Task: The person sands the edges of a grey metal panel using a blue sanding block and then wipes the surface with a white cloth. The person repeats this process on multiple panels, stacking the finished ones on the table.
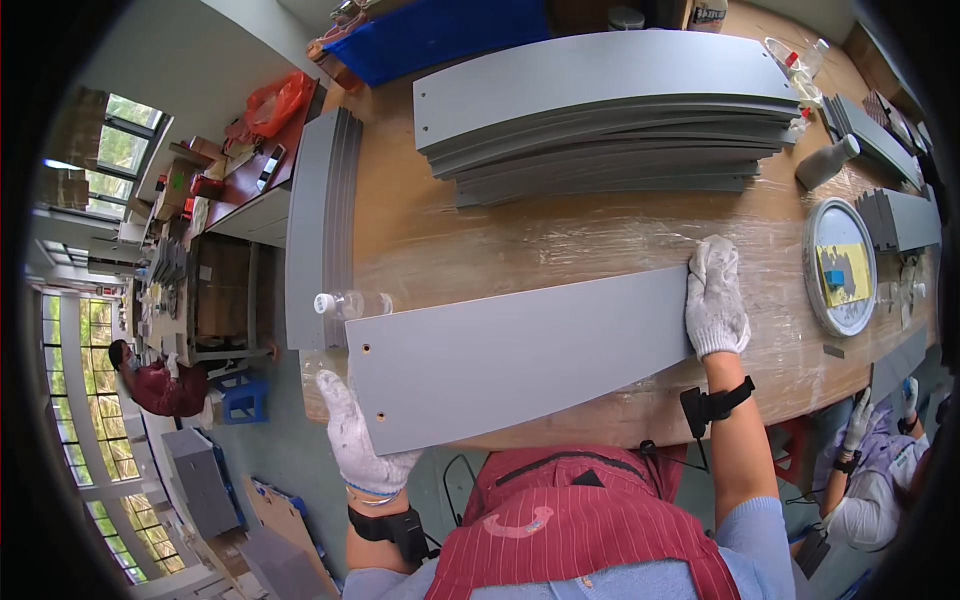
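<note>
The grey panel [530, 360] spans the space between the hands, which are apart: the right hand [716, 300] is clamped on its right end, while the left hand [362, 440] meets the lower left corner, its finger closure partly hidden. The panel appears stiff, fairly light and smooth enough to slip; support both short ends and protect the corners from knocks.

Dark printed characters [709, 14] face you from the container [706, 25] at the upper edge of your view, too small to read; nothing else is legible.
</note>
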Motion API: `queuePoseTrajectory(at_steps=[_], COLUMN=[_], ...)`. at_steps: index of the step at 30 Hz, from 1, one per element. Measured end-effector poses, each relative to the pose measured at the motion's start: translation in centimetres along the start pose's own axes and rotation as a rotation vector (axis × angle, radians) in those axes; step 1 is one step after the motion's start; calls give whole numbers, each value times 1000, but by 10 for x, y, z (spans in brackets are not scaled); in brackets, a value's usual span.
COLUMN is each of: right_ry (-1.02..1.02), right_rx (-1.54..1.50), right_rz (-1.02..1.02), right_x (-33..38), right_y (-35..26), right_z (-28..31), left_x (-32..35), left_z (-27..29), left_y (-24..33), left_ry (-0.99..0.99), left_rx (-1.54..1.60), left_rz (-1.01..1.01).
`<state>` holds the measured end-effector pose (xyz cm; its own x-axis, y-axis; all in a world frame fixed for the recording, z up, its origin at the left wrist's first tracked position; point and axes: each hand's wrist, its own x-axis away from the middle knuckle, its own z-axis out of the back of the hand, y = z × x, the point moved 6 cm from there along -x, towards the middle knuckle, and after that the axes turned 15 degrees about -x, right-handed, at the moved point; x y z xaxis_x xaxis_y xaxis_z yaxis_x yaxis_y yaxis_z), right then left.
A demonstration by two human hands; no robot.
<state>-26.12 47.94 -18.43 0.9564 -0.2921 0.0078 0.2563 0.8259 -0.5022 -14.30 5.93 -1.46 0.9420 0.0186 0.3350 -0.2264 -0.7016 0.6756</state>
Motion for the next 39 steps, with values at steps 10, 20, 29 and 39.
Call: queuePoseTrajectory(at_steps=[10,20,29,39], right_ry=[-23,-173,-170,-404], right_rx=[-286,-575,-509,-540], right_rz=[719,848,829,1031], right_x=[87,152,148,162], right_y=[-282,-350,-330,-291], right_z=[37,41,41,45], left_x=[0,-13,-16,-26], left_z=[15,9,21,10], left_y=[-6,6,1,-1], left_ry=[-16,-52,44,-101], left_rx=[41,-57,-161,169], left_rz=[76,-67,42,149])
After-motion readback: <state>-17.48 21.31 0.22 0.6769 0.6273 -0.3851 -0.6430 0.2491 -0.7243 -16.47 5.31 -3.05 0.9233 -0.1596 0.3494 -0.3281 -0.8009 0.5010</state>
